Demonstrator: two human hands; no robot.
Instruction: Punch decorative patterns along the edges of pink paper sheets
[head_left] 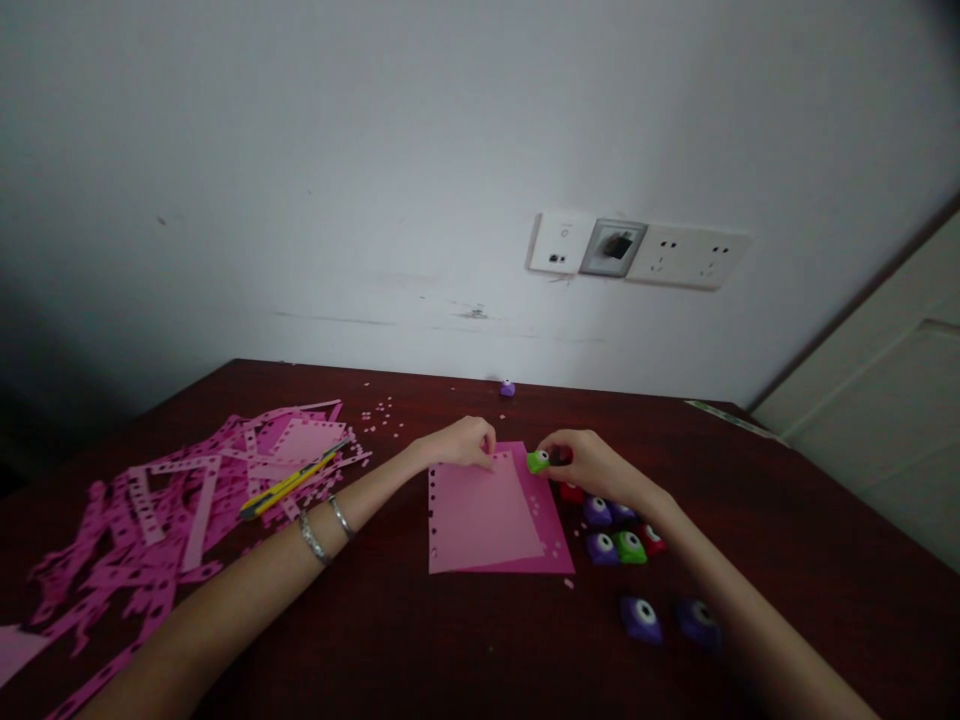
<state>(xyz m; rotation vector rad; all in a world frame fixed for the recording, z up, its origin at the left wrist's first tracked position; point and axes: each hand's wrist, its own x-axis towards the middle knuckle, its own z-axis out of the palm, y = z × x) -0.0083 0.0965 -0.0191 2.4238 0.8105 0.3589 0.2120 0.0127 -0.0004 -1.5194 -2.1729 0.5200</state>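
My right hand (589, 462) is closed around a small green craft punch (537, 461) with a white eye-like top, at the upper right corner of the sheets. A light pink sheet of paper (484, 520), with holes along its left edge, lies on a darker pink sheet (556, 535). My left hand (461, 443) grips the light sheet near its top edge, fingers curled. Several craft punches sit by my right forearm, among them a purple punch (602, 548), a green punch (628, 546) and a red punch (651, 539). My right hand partly hides another red punch.
Punched pink paper strips (202, 500) are heaped on the left of the dark table (480, 650), with a yellow utility knife (292, 485) on them. Tiny paper bits (381, 410) lie scattered. A lone purple punch (508, 388) stands by the wall, below the sockets (686, 257).
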